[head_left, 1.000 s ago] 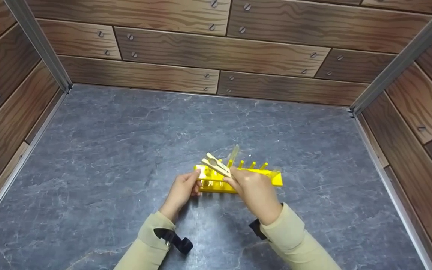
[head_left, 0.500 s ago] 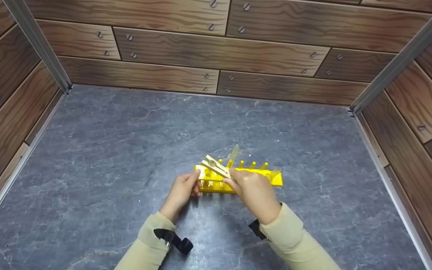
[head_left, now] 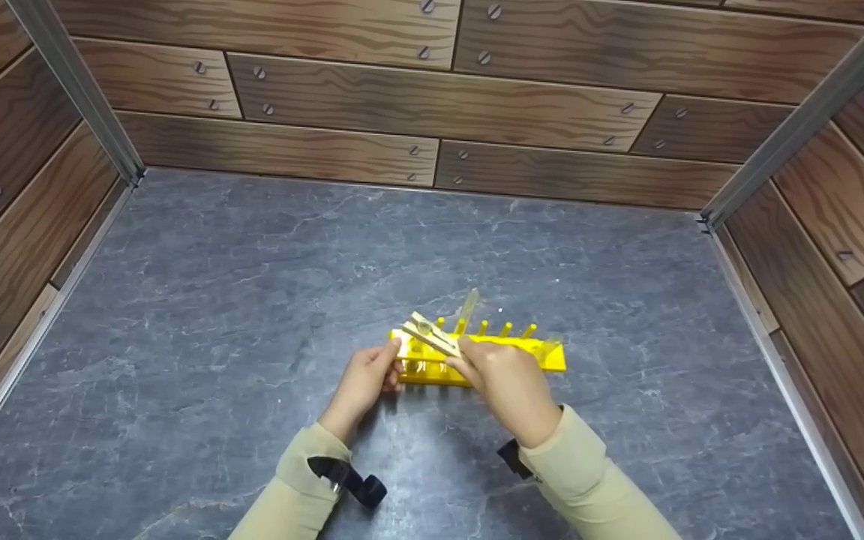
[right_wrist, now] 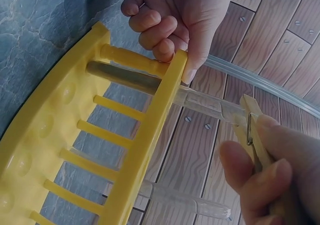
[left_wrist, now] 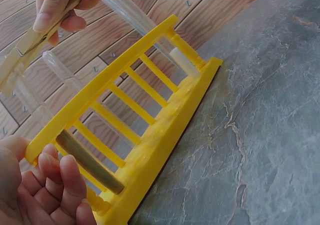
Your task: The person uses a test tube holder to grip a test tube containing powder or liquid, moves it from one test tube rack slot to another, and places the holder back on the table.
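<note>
A yellow test tube rack (head_left: 556,361) stands on the marbled tabletop. My left hand (head_left: 364,375) grips its left end, thumb on the upper bar and fingers below. In my right hand (head_left: 511,379) is a wooden test tube clamp (head_left: 432,337), pinched by its handles. The clamp's jaws sit around the mouth of a clear test tube in the rack's left-end hole. Dark greenish-brown content fills the lower part of this test tube (right_wrist: 125,78). Another clear tube (head_left: 469,304) leans up near the rack's middle. At the far right end, a further tube (left_wrist: 132,10) holds something whitish.
Several yellow drying pegs (head_left: 506,330) rise along the rack's back edge. Wood-patterned panels (head_left: 432,97) wall the tabletop (head_left: 252,300) at the back and both sides, with metal rails (head_left: 784,127) at the corners. Black straps (head_left: 346,480) circle the wrists.
The clamp has dropped slightly toward the rack, and the tube's round mouth shows more clearly between its jaws. The left hand and the rack have stayed in place.
</note>
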Motion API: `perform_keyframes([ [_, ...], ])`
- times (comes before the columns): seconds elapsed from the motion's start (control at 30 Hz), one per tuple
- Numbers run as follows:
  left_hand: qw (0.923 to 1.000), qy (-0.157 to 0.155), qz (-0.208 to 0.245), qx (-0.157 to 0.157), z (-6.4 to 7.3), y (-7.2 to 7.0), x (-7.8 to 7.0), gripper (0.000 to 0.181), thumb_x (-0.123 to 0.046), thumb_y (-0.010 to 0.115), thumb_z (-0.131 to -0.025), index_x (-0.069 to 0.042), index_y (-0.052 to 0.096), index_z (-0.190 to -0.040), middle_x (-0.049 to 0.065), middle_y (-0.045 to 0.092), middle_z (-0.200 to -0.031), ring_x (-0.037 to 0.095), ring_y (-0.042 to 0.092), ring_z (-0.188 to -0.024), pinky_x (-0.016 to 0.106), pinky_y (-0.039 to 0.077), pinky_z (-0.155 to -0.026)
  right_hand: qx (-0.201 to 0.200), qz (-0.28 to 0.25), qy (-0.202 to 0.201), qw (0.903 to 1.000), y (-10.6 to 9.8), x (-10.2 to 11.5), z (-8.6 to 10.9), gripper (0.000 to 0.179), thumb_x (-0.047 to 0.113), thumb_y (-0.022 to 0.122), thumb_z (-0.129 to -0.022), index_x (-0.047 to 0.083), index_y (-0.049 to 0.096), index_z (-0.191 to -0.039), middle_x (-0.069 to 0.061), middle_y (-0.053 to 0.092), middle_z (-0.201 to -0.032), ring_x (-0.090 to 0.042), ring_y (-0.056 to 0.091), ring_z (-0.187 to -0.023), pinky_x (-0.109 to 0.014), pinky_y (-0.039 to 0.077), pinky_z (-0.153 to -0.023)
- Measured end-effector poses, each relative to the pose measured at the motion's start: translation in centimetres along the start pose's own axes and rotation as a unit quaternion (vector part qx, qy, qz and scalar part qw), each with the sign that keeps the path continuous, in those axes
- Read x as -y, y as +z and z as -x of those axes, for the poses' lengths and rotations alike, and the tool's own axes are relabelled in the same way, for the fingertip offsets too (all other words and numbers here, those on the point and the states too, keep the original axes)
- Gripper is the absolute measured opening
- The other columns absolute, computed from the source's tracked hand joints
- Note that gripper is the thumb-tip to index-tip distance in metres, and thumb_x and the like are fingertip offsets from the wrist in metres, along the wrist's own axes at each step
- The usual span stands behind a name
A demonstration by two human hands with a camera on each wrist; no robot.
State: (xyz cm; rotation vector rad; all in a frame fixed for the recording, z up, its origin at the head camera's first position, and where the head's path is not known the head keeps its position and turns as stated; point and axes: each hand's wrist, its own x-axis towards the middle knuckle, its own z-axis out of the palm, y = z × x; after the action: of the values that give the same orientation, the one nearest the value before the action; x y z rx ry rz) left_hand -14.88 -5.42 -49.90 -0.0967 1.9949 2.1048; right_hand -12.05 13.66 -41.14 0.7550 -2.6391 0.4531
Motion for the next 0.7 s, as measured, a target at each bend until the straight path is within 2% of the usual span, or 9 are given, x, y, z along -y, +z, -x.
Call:
perform_keyframes([
  [0.3,1.0000,-0.001,-0.009,0.001,-0.16,-0.02,0.09,0.044,-0.032,0.049,-0.097,0.000,0.057,-0.068,-0.002,0.046,-0.050,0.014,0.052,-0.048,0.026,0.045,-0.052,0.006,0.002,0.002,1.0000,0.25,-0.08,0.10,0.018,0.025,0.068,-0.084,0.009,0.063,-0.079,0.004,0.052,-0.056,-0.006,0.041,-0.044,-0.018,0.040,-0.042],
  [0.5,0.9999,-0.003,-0.013,-0.003,-0.08,0.03,0.10,0.047,-0.032,0.048,-0.098,0.005,0.057,-0.072,-0.002,0.046,-0.049,0.014,0.052,-0.047,0.025,0.044,-0.052,0.010,0.001,0.005,0.9999,0.39,-0.15,0.20,0.022,0.026,0.067,-0.085,0.011,0.057,-0.073,0.006,0.044,-0.053,-0.005,0.036,-0.043,-0.018,0.037,-0.041],
  [0.7,1.0000,-0.001,-0.005,-0.003,-0.05,0.06,0.14,0.046,-0.032,0.050,-0.097,0.006,0.057,-0.072,-0.002,0.045,-0.049,0.013,0.051,-0.047,0.025,0.045,-0.052,0.010,0.011,-0.001,0.9999,0.55,-0.17,0.28,0.023,0.028,0.067,-0.084,0.011,0.056,-0.072,0.006,0.043,-0.052,-0.005,0.034,-0.043,-0.018,0.034,-0.039],
])
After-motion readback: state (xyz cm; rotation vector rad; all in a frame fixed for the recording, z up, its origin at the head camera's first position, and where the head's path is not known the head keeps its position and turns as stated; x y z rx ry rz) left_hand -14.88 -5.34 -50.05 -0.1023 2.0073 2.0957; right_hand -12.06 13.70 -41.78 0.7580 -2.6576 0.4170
